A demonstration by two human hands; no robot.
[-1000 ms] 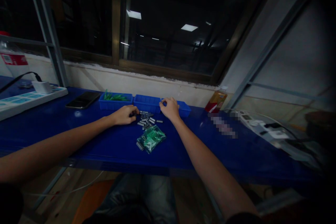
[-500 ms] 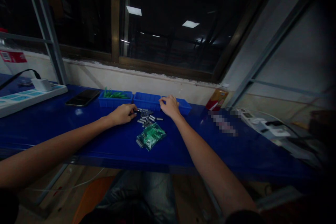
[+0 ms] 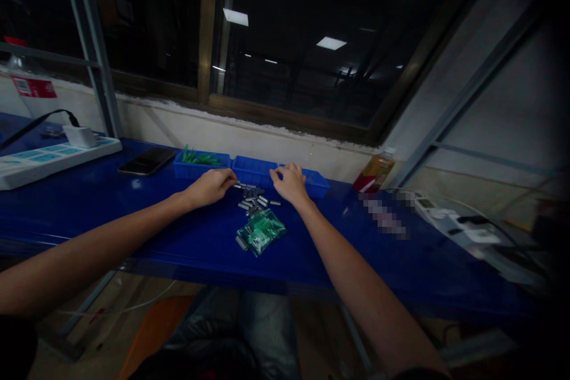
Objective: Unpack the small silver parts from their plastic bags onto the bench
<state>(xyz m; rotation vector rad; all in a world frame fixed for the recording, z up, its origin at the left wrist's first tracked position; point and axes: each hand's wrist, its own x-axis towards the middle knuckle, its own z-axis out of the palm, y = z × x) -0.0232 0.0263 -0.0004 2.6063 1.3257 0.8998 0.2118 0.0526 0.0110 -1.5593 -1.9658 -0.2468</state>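
Note:
A heap of small grey metal connectors [image 3: 253,200] lies on the blue table [image 3: 133,214], in front of a row of blue trays [image 3: 253,168]. My left hand [image 3: 209,186] rests at the heap's left edge, fingertips pinched on one small connector. My right hand [image 3: 289,182] hovers at the heap's right, by the right tray, fingers curled together; what they hold is too small to name. A stack of green circuit boards [image 3: 260,231] lies just nearer to me than the heap.
The left tray holds green parts [image 3: 200,159]. A black phone [image 3: 148,161] lies left of the trays. White power strips sit at far left [image 3: 44,157] and at right [image 3: 449,217]. A yellow-red box [image 3: 373,173] stands against the wall.
My left hand has slid forward and right to the heap's far edge. My right hand has stayed by the right tray. The view has shifted slightly.

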